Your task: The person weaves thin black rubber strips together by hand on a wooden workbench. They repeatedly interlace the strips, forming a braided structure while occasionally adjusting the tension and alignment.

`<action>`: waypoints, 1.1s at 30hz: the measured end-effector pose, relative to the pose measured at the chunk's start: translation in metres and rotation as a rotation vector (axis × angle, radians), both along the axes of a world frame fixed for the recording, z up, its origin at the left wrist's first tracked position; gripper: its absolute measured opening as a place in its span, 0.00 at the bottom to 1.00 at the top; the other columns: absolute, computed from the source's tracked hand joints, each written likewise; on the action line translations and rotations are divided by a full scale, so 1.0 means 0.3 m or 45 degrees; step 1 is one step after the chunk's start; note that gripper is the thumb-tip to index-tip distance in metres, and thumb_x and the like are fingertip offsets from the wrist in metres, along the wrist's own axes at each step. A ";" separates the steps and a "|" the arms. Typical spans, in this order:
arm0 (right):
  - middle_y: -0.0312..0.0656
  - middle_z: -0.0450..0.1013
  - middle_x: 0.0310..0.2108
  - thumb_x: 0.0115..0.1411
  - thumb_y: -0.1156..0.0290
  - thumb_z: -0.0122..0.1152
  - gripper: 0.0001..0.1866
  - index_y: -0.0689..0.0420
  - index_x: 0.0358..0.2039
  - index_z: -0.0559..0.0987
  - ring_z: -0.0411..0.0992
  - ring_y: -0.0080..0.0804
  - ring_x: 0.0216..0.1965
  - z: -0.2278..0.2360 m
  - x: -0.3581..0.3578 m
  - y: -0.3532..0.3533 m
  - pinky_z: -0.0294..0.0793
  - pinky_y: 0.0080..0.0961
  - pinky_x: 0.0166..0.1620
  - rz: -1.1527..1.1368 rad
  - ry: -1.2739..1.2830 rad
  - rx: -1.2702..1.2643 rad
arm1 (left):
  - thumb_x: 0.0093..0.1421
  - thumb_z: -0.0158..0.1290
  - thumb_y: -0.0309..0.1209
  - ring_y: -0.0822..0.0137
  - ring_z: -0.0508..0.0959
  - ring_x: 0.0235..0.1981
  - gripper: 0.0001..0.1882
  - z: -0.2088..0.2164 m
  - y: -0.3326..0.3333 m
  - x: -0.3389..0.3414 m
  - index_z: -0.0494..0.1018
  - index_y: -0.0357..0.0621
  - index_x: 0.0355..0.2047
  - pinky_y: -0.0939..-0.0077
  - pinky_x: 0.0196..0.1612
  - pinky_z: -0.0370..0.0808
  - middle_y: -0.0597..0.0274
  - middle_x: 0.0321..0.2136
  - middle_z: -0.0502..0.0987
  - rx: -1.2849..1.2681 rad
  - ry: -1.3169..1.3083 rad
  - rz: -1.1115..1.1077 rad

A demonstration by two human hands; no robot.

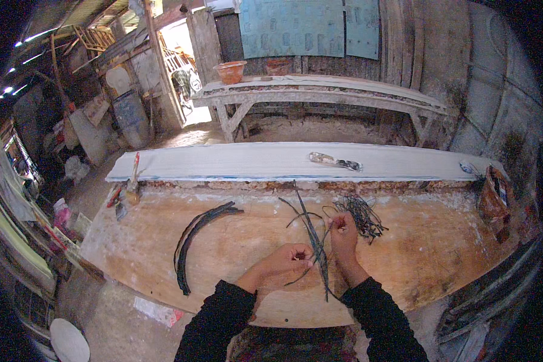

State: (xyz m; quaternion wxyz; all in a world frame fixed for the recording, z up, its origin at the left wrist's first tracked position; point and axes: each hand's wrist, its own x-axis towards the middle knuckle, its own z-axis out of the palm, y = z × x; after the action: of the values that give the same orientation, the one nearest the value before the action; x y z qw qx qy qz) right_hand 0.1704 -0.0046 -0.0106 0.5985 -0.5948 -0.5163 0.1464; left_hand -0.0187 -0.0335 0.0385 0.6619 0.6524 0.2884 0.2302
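Observation:
Both my hands are over the wooden board [235, 229]. My left hand [286, 262] is closed in a pinch at a few long, dark, thin strips [314, 235] that lie crossed in front of me. Just right of them, my right hand [345, 236] is raised a little, thumb and finger pinched on a thin dark strand that runs toward the left hand. Beyond the right hand is a tangled heap of dark looped strips [368, 220]. A curved bundle of dark strips [190, 241] lies to the left, apart from my hands.
A long white plank [241, 160] spans the board's far side, with a stained, tool-like object [335, 161] on it. A brush [134, 178] stands at the left, a brown container [496, 193] at the right. Behind is a bench [320, 96] with an orange bowl [230, 72].

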 end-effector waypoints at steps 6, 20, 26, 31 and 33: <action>0.41 0.70 0.32 0.45 0.77 0.62 0.06 0.55 0.26 0.77 0.66 0.37 0.39 0.046 -0.016 -0.026 0.65 0.32 0.46 0.041 -0.065 0.229 | 0.51 0.55 0.28 0.81 0.62 0.21 0.08 -0.086 0.101 -0.052 0.66 0.44 0.22 0.85 0.23 0.61 0.74 0.18 0.65 0.312 -0.015 0.563; 0.40 0.70 0.36 0.50 0.71 0.62 0.07 0.57 0.30 0.78 0.66 0.33 0.45 0.079 -0.158 -0.166 0.67 0.29 0.47 1.432 0.067 -0.148 | 0.52 0.53 0.24 0.73 0.67 0.16 0.06 -0.136 0.179 -0.110 0.65 0.41 0.25 0.77 0.16 0.67 0.65 0.17 0.66 -0.132 -0.221 1.031; 0.37 0.70 0.32 0.48 0.71 0.64 0.07 0.59 0.27 0.76 0.68 0.27 0.37 0.128 -0.106 -0.169 0.67 0.23 0.41 1.133 0.181 -0.341 | 0.51 0.53 0.22 0.77 0.68 0.18 0.05 -0.085 0.150 -0.078 0.69 0.40 0.21 0.83 0.20 0.65 0.65 0.19 0.71 -0.184 -0.372 1.044; 0.38 0.72 0.29 0.44 0.75 0.65 0.07 0.58 0.23 0.75 0.71 0.29 0.33 0.109 -0.102 -0.145 0.69 0.25 0.40 0.822 0.193 -0.329 | 0.53 0.51 0.23 0.77 0.68 0.19 0.03 0.018 0.078 -0.078 0.69 0.40 0.23 0.83 0.21 0.65 0.65 0.20 0.72 -0.366 -0.372 0.891; 0.38 0.71 0.28 0.44 0.78 0.63 0.06 0.58 0.23 0.74 0.70 0.28 0.33 0.101 -0.088 -0.130 0.68 0.24 0.39 0.703 0.136 -0.222 | 0.53 0.52 0.23 0.77 0.68 0.20 0.03 0.024 0.065 -0.072 0.69 0.41 0.24 0.83 0.21 0.65 0.66 0.21 0.71 -0.347 -0.299 0.753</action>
State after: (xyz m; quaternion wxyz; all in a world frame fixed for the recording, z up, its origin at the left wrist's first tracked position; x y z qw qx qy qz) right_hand 0.1441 -0.0435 0.0196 0.5091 -0.4723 -0.6118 0.3787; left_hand -0.0402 -0.0139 0.0456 0.6764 0.4152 0.4148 0.4451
